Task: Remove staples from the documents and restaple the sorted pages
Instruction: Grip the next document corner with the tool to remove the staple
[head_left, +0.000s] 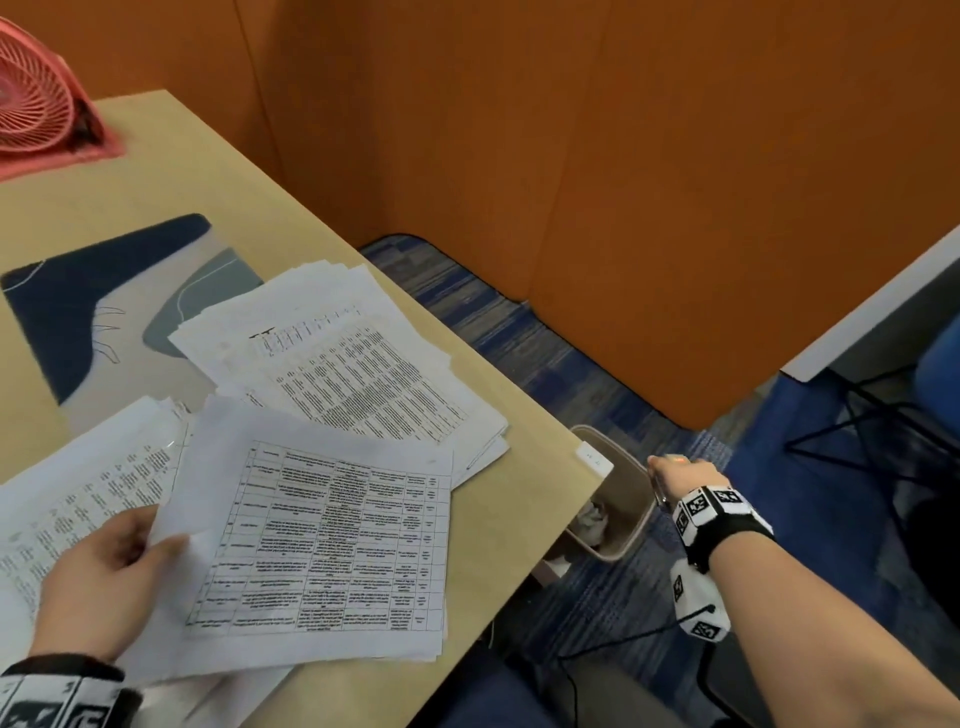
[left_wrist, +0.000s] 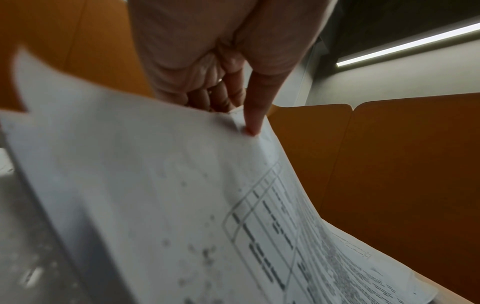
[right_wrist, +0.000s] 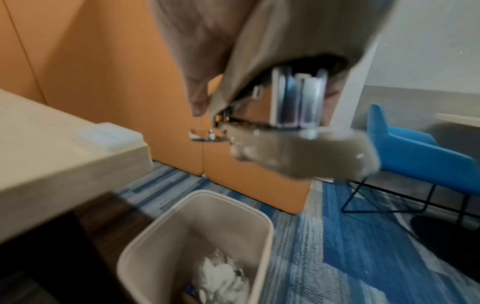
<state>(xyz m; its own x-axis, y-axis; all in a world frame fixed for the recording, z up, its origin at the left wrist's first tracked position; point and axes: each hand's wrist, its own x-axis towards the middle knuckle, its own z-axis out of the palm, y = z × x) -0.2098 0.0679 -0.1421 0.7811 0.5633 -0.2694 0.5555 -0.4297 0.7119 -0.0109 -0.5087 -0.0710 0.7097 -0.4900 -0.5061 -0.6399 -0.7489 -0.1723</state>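
A printed document with a ruled table (head_left: 322, 545) lies on the desk. My left hand (head_left: 124, 545) pinches its near-left corner and lifts that edge. In the left wrist view the thumb (left_wrist: 253, 119) presses on top of the sheet (left_wrist: 182, 185) with the other fingers curled beneath. My right hand (head_left: 683, 475) is off the desk's right edge, above a beige waste bin (head_left: 641, 514). It grips a grey and metal stapler (right_wrist: 298, 133), whose metal nose points over the bin (right_wrist: 262, 218). Crumpled white paper lies in the bin.
More printed pages lie fanned out at mid-desk (head_left: 353, 364) and in a stack on the left (head_left: 78, 493). A dark desk mat (head_left: 62, 322) and a pink fan (head_left: 36, 98) sit farther back. Orange partitions (head_left: 571, 156) stand behind, and a blue chair (right_wrist: 415, 148) on the right.
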